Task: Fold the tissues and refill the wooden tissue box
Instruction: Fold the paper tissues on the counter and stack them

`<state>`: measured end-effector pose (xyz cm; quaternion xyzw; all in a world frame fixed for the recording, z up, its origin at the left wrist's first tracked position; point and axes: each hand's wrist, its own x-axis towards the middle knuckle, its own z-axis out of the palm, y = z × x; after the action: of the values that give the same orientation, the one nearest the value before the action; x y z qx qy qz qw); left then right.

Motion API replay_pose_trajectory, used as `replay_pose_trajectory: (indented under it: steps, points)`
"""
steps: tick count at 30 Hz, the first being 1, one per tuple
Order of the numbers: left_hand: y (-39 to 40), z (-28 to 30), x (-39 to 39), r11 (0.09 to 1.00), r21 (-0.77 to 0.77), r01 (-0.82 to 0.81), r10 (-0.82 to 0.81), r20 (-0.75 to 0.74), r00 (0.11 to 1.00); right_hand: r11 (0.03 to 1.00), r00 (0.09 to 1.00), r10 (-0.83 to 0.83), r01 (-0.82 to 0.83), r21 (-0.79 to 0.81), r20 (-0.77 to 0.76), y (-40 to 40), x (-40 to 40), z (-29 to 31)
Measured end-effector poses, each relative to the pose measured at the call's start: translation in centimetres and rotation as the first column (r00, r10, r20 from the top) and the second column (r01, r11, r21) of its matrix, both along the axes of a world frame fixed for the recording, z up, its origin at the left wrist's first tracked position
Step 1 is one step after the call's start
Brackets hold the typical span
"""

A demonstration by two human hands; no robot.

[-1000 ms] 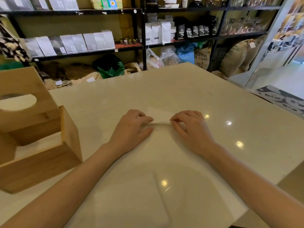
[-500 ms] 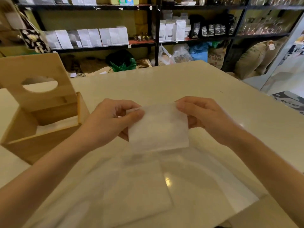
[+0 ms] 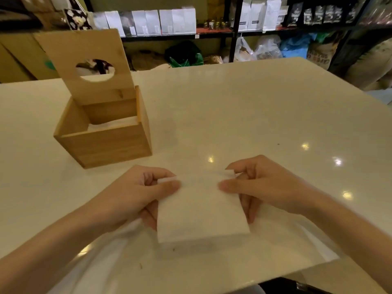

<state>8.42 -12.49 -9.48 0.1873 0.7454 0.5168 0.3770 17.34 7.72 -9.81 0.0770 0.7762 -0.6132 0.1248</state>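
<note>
The folded white rectangular tissue (image 3: 201,211) is up off the pale glossy tabletop (image 3: 265,115), held just in front and to the right of the open wooden tissue box (image 3: 106,143). The left hand (image 3: 131,194) pinches its upper left corner, thumb over the top and fingers curled behind; the right hand (image 3: 267,187) pinches the upper right corner the same way. Now comes the delivery, and it looks like a simple one if the person keeps both pinches level so the fold does not fall open. The box's lid with the round hole (image 3: 89,66) stands tilted back, and white tissues (image 3: 114,124) already lie inside below the rim. Best to carry the piece over the front wall, lower it flat onto that stack, and release both corners together.
</note>
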Motion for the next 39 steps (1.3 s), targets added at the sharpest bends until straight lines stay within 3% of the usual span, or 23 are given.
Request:
replay_pose_trajectory:
  steps: [6, 11, 13, 14, 15, 17, 21, 24, 28, 33, 39]
  points:
    - [-0.1, -1.3, 0.0, 1.0, -0.015, -0.026, 0.026, -0.047, 0.999, 0.997, 0.999, -0.038, 0.038, 0.07, 0.002, -0.4, -0.1, -0.7]
    - [-0.2, -1.8, 0.3, 0.998, -0.013, -0.061, 0.057, -0.207, 0.977, 0.99, 0.996, -0.088, 0.085, 0.11, 0.018, -0.5, -0.1, -0.9]
    - [-0.3, -2.2, 0.5, 0.998, -0.021, -0.066, 0.054, -0.339, 0.939, 0.979, 0.995, -0.104, 0.103, 0.174, -0.002, -0.5, 0.0, -0.9]
    - [-0.5, -2.5, 0.6, 0.997, -0.063, -0.052, 0.015, -0.492, 0.87, 0.968, 0.994, -0.103, 0.105, 0.23, -0.02, -0.6, 0.1, -0.9]
    - [-0.8, -2.9, 0.6, 0.989, -0.142, -0.039, -0.066, -0.667, 0.742, 0.949, 0.994, -0.103, 0.111, 0.294, -0.042, -0.7, 0.2, -0.9]
    - [-1.0, -2.9, 0.6, 0.959, -0.271, -0.084, -0.194, -0.842, 0.503, 0.892, 0.992, -0.094, 0.123, 0.435, -0.088, -0.8, 0.5, -0.8]
    - [-1.4, -2.2, 0.4, 0.964, -0.264, -0.046, -0.221, -0.88, 0.419, 0.675, 0.984, -0.026, 0.148, 0.723, -0.178, -0.7, 1.1, -0.2]
    - [-1.5, -2.1, 0.4, 0.954, -0.3, -0.003, -0.272, -0.872, 0.407, 0.531, 0.95, 0.149, 0.156, 0.833, -0.273, -0.2, 1.2, -0.4]
    - [-1.4, -3.0, 0.0, 0.936, -0.349, 0.048, -0.337, -0.847, 0.411, 0.419, 0.928, 0.327, 0.027, 0.907, -0.179, 0.0, 1.4, -2.1]
    - [-1.2, -3.4, -0.4, 0.927, -0.366, 0.082, -0.37, -0.856, 0.36, 0.418, 0.906, 0.359, 0.057, 0.907, -0.223, -0.1, 1.1, -2.7]
    - [-0.7, -3.3, -0.2, 0.952, -0.285, 0.114, -0.307, -0.857, 0.415, 0.529, 0.906, 0.35, 0.017, 0.849, -0.237, -0.2, 0.3, -2.2]
